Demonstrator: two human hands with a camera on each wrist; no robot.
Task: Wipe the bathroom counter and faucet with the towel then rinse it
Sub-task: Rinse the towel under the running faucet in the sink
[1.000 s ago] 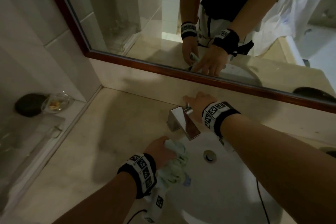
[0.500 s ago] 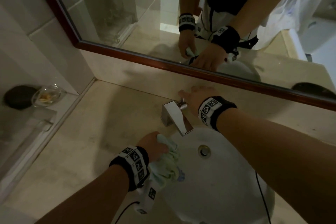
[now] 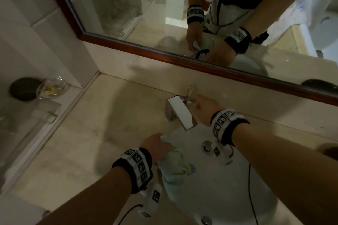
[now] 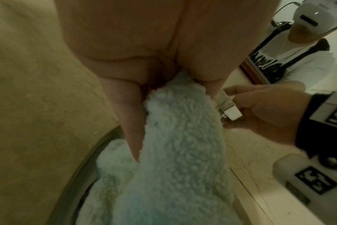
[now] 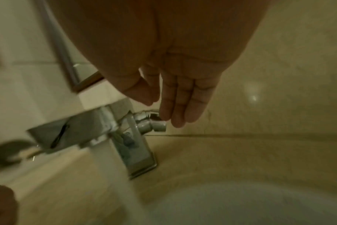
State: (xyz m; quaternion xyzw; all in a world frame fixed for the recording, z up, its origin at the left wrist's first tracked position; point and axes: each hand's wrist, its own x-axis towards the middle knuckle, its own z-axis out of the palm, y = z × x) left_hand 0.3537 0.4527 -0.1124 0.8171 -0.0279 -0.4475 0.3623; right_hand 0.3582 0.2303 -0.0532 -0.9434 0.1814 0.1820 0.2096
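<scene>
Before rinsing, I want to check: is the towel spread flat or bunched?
Bunched. The left hand grips the towel in a crumpled wad at the sink rim.

a mirror (image 3: 117, 5) in a dark wood frame (image 3: 164, 55) hangs on the wall above the backsplash. at the far left, on a low ledge (image 3: 27, 120) beside the tiled wall (image 3: 27, 23), a dark round object (image 3: 23, 88) sits touching a clear glass dish (image 3: 52, 87) holding something yellowish. a thin black cable (image 3: 249, 188) hangs on the right.
</scene>
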